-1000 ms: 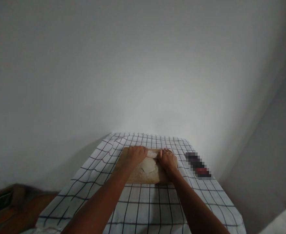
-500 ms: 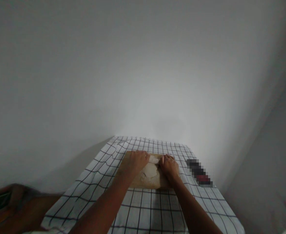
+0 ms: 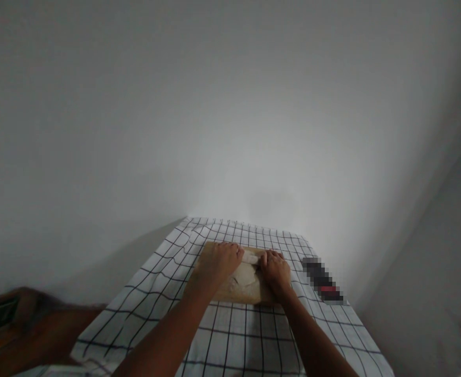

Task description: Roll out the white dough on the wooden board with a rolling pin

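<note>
Left hand (image 3: 224, 258), right hand (image 3: 275, 268) gripping pale cylindrical rod (image 3: 251, 257); flat, rounded dough (image 3: 246, 274) on wooden board (image 3: 233, 297).

Dim and gray, brightest on the far wall (image 3: 254, 146), blurry near left, blocky on the right of the cloth (image 3: 218, 335).
</note>
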Tool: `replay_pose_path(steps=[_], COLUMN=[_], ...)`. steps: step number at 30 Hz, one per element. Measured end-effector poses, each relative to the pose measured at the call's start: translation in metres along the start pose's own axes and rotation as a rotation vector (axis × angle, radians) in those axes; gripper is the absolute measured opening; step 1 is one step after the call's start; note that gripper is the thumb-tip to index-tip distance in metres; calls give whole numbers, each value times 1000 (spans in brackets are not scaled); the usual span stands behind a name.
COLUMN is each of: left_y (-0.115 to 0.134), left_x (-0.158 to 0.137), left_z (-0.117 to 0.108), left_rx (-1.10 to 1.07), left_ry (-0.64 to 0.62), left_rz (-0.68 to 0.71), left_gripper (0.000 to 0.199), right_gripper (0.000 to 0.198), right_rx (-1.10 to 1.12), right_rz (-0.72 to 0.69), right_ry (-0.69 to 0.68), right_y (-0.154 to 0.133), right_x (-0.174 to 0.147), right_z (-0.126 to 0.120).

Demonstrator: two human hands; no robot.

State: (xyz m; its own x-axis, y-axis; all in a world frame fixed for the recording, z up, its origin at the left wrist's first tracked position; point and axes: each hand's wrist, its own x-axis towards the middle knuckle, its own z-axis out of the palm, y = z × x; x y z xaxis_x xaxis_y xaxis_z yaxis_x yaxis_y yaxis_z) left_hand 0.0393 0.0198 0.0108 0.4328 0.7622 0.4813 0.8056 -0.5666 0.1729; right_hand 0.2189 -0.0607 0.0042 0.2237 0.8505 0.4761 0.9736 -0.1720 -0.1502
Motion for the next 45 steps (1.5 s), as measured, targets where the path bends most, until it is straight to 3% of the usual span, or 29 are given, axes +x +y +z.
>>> replay_pose_path(steps=[3, 11, 17, 28, 45], left_y=[0, 0, -1, -1, -2], left_x=[-2, -2, -2, 0, -5], left_z=[2, 6, 3, 5, -7], left_rx=[8, -35, -56, -45, 93], left_ry=[84, 100, 50, 82, -30], left_rz=[-18, -16, 8, -47, 57], left_gripper=[40, 36, 34, 40, 29], right_gripper=[31, 32, 38, 41, 36], right_rx=[-44, -125, -112, -40, -40], right_rz=[-32, -46, -37, 23, -20], right_ry=[-21, -65, -85, -60, -33], right_y=[2, 1, -2, -3, -3], right_x=[-1, -1, 2, 2, 2], right_z=[-1, -4, -4, -5, -7])
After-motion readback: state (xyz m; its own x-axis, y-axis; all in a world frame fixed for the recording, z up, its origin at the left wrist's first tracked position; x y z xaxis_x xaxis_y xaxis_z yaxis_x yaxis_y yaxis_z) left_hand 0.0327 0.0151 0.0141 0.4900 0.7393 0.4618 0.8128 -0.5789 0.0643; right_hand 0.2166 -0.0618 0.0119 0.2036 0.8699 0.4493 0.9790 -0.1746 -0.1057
